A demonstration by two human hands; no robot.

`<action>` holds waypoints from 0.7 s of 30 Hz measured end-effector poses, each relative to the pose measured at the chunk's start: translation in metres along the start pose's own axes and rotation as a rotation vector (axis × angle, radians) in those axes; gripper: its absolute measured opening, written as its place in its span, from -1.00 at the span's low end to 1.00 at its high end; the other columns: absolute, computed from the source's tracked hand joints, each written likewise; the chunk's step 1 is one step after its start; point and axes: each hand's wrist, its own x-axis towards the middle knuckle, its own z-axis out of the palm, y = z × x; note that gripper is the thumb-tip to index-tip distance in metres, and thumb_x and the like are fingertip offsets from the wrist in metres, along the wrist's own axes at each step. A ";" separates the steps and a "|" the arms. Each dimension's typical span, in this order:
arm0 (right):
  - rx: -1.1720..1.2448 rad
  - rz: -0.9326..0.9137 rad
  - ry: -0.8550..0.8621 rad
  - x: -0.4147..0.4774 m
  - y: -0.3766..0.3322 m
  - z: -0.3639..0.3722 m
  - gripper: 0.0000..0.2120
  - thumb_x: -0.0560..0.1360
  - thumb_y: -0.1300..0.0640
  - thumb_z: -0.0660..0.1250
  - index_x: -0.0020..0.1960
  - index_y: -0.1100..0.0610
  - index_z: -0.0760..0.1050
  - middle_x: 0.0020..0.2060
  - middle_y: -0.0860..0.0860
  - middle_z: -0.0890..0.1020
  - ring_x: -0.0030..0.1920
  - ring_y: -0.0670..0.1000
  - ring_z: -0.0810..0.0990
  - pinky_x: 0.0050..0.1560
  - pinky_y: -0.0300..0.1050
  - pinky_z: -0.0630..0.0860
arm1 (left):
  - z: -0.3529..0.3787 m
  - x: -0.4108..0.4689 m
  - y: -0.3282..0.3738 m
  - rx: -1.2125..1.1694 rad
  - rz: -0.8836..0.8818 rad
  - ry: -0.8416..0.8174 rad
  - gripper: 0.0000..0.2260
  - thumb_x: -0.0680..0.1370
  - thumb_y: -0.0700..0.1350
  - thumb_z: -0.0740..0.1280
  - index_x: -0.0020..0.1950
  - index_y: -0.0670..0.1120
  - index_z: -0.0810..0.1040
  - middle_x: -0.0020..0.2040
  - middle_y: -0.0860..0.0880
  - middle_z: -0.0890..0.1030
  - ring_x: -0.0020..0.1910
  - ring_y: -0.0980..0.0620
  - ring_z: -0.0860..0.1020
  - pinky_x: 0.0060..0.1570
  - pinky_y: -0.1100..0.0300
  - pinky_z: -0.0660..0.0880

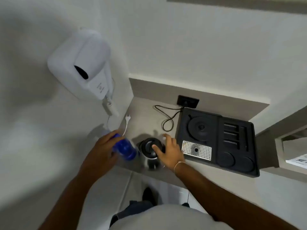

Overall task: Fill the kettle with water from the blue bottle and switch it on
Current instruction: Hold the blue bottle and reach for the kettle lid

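The left hand (106, 146) is wrapped around the blue bottle (124, 149), tilted toward the kettle (150, 152) just at its 3 o'clock. The right hand (167, 152), fingers spread, rests on the kettle's top, probably at the lid, though blur hides it. Pouring looks about to begin; next the lid must open. The kettle's base (201, 127) waits in the black tray (239, 163) on the desk (146, 117), at 2 o'clock.

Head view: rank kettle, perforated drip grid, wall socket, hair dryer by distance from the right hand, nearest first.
From the right hand:
1. Kettle, under its fingers, on the counter's left.
2. Perforated drip grid, just right of it, in the black tray.
3. Wall socket, on the back wall behind the tray.
4. Hair dryer, high on the left wall.
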 end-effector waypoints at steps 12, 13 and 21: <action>-0.074 0.096 0.069 0.002 -0.010 0.013 -0.17 0.34 -0.55 0.37 0.38 -0.08 0.23 0.34 0.03 0.47 0.35 0.21 0.46 0.22 0.25 0.58 | -0.002 0.024 -0.019 -0.095 -0.108 0.224 -0.59 0.55 -0.01 0.49 0.39 0.03 0.56 0.20 0.03 0.58 0.01 0.05 0.57 0.00 0.17 0.57; -0.067 0.099 0.053 0.003 -0.009 0.013 -0.16 0.33 -0.55 0.37 0.38 -0.09 0.21 0.35 0.04 0.48 0.36 0.22 0.46 0.22 0.25 0.58 | -0.002 0.022 -0.021 -0.111 -0.100 0.276 -0.61 0.55 -0.02 0.49 0.37 0.05 0.56 0.18 0.02 0.58 -0.02 0.06 0.57 -0.03 0.27 0.54; -0.021 0.114 0.016 0.007 -0.011 0.012 -0.25 0.36 -0.45 0.39 0.31 -0.04 0.22 0.27 0.14 0.54 0.31 0.27 0.46 0.22 0.24 0.56 | 0.049 -0.030 -0.052 -0.395 -0.362 0.602 -0.83 0.59 0.12 0.40 0.17 0.31 0.55 0.02 0.11 0.61 -0.08 0.17 0.64 -0.16 0.23 0.64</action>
